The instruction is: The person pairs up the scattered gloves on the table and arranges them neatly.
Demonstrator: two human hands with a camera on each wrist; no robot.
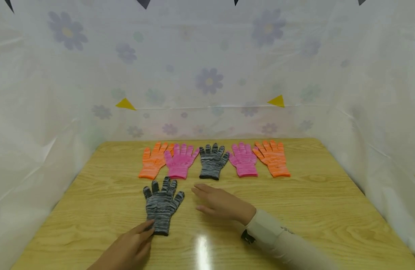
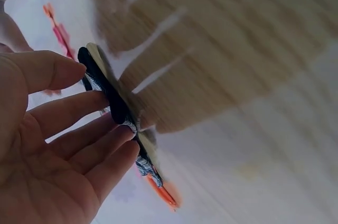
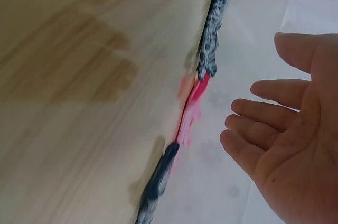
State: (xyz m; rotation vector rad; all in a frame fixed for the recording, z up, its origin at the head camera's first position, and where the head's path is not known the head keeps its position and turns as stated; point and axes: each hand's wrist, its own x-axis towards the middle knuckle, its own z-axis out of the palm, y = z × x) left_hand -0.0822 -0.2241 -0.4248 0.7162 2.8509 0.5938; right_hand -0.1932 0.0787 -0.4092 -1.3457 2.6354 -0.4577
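A black-and-grey knit glove (image 1: 161, 206) lies spread on the table, fingers pointing away. At the left of its cuff, my left hand (image 1: 134, 242) touches it with extended fingers. From the left wrist view, those fingertips (image 2: 127, 150) meet the edge of the dark cuff (image 2: 103, 84). To the right of this glove, my right hand (image 1: 221, 202) is over the table, holding nothing. The right wrist view shows its palm (image 3: 296, 155) with the fingers extended and apart from the gloves.
Across the back of the wooden table (image 1: 312, 213) runs a row of gloves: orange (image 1: 153, 163), pink (image 1: 180, 161), black-and-grey (image 1: 212, 163), pink (image 1: 244, 161) and orange (image 1: 273, 159). A white flower-patterned sheet (image 1: 207, 48) encloses the back and sides.
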